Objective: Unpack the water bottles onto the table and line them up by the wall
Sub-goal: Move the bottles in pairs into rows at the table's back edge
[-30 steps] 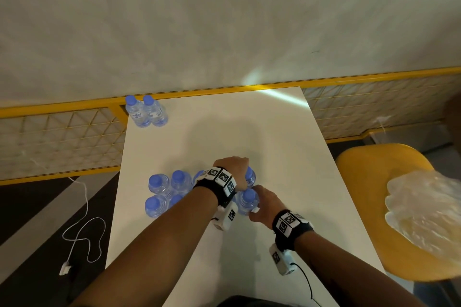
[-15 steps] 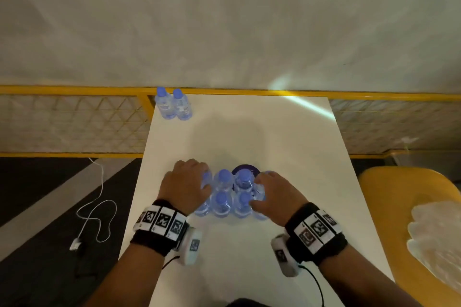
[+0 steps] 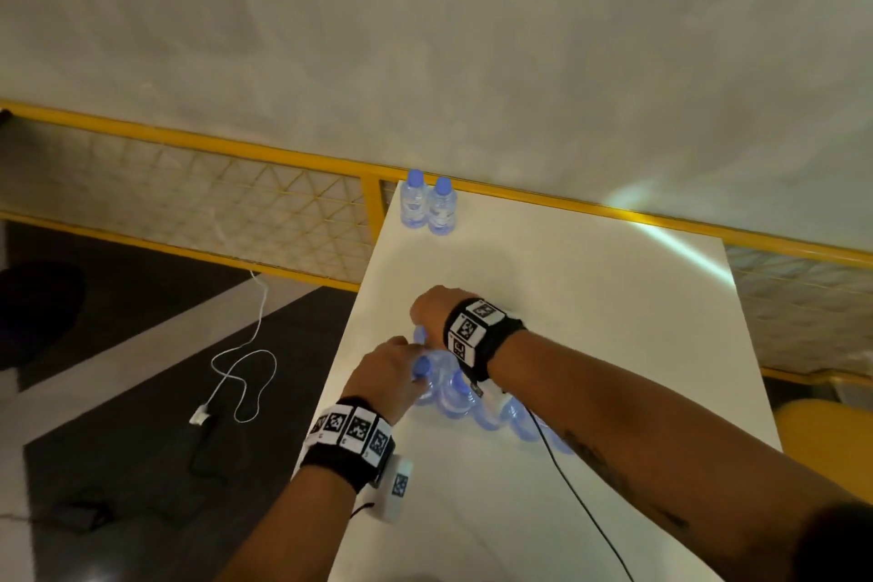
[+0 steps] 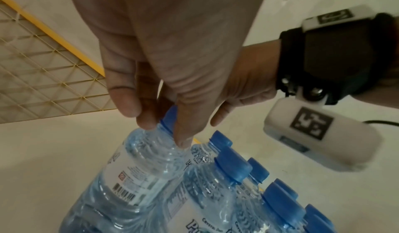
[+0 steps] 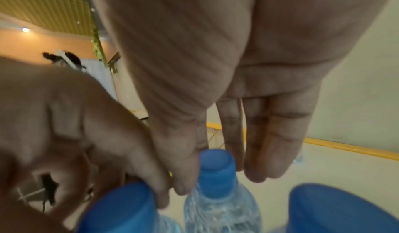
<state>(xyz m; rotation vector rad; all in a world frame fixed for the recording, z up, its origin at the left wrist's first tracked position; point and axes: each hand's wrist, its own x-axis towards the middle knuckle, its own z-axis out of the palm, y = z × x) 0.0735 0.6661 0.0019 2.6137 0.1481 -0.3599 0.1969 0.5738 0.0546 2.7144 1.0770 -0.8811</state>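
Off to the left of the desk there's a thin white charging cable (image 3: 241,373) looped on the dark grey floor (image 3: 118,463), ending in a small white plug (image 3: 199,416). A yellow metal railing with a wire mesh panel (image 3: 226,199) runs along the bottom of the pale grey wall (image 3: 425,38). A rounded yellow chair seat (image 3: 831,440) pokes in at the right edge.

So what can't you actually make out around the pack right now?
- Count of bottles in the pack: head view, both forearms cover it; wrist views crop it.
- Right hand grip: its fingers hang beside a cap; contact unclear.
- Wrap around the pack: too blurred.
- Label print on the two bottles by the wall: too small.
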